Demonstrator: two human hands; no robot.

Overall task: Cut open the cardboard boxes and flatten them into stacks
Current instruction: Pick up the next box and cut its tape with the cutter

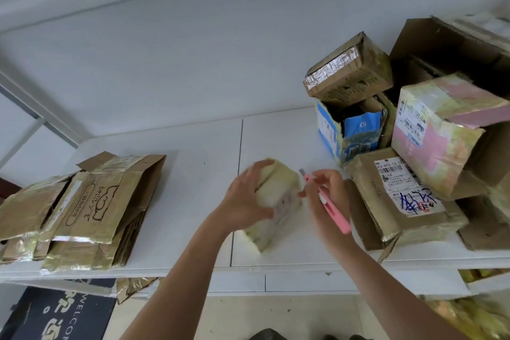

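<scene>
Small box (276, 201) — left hand (245, 201) grips, contents hidden.

A white folding table (171, 232) stands against a pale wall (193, 50); a dark welcome mat (55, 315) lies on the floor below.

A white surface (198, 188) is seen, split by a dark seam running from back to front. A small taped box (276, 201) is set on the surface just right of that seam, near the front edge, and is blurred. Well to the left of the seam, a stack of flattened cardboard (80, 212) is laid flat. To the right of the seam, a pile of unopened boxes (408, 174) is heaped, with a labelled box (397, 201) at its front.
</scene>
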